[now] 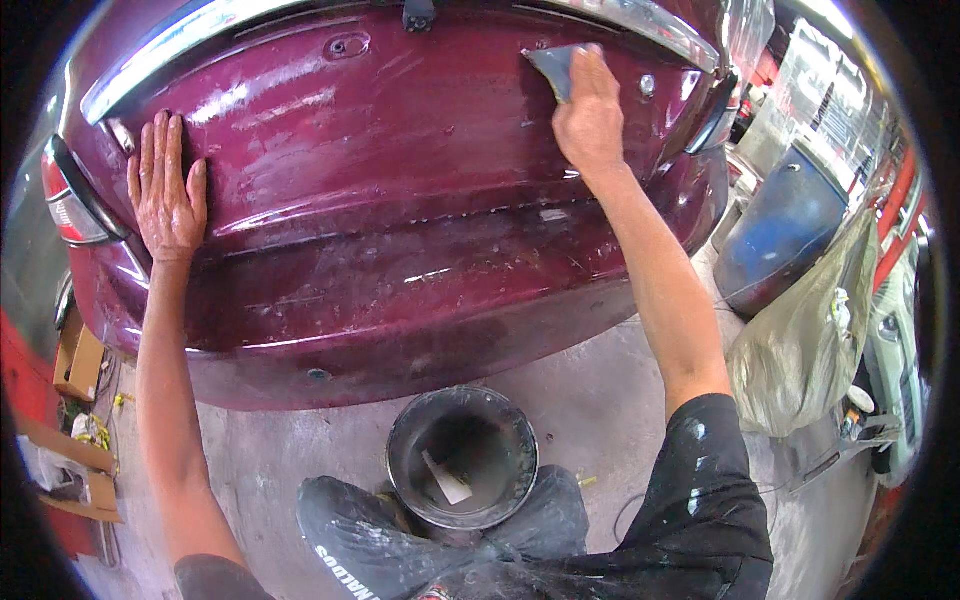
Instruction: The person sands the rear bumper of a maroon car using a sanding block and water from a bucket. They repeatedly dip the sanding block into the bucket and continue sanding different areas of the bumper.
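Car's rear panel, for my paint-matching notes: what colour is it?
The car's rear panel is a deep purplish maroon, best seen in the head view.

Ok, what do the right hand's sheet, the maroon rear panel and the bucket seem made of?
Grey sheet: perhaps abrasive paper, thin and matt, though no grit shows. Maroon panel: probably painted metal, glossy with crisp highlights and dull patches. Bucket: likely plastic or rubber; dark, dull, smeared wall.

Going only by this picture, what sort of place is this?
Probably a car body workshop: a partly dulled maroon car, a grey sheet held against it in the right hand, and a dark bucket.
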Demonstrator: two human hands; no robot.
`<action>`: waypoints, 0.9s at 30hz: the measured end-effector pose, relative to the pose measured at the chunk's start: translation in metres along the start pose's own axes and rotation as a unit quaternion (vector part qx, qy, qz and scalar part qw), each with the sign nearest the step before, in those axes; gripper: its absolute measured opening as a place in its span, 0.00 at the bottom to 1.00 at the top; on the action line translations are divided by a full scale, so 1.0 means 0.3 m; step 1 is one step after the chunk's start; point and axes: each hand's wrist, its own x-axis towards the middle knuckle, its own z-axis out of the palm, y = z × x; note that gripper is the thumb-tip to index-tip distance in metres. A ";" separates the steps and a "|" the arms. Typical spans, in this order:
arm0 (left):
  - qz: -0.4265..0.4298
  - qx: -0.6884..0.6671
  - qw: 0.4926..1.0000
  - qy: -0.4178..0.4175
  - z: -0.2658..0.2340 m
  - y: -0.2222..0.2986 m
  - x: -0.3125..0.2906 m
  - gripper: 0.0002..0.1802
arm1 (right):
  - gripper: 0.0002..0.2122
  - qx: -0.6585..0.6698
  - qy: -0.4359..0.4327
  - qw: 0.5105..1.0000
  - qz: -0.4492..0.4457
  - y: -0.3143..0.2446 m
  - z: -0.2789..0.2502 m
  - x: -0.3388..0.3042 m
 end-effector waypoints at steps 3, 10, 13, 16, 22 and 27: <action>0.004 0.000 1.000 0.004 -0.021 -0.012 0.002 0.31 | 0.26 0.032 -0.001 0.999 -0.026 -0.022 -0.006 -0.012; 0.002 0.001 1.000 0.014 -0.013 -0.007 0.002 0.31 | 0.26 0.037 0.016 0.999 0.008 0.082 0.000 0.010; 0.009 -0.013 0.999 0.029 0.003 -0.007 -0.001 0.31 | 0.29 0.043 -0.032 0.997 -0.048 -0.038 -0.019 -0.018; 0.011 0.012 1.000 0.024 -0.010 -0.025 0.007 0.31 | 0.31 0.075 -0.118 0.987 -0.082 -0.127 -0.077 -0.179; 0.003 -0.006 0.999 0.033 0.009 0.004 0.011 0.30 | 0.29 0.002 -0.063 0.994 -0.088 -0.230 -0.052 -0.011; 0.012 -0.001 0.999 0.035 0.004 -0.026 -0.005 0.30 | 0.28 0.016 -0.077 0.994 -0.082 -0.270 -0.048 -0.120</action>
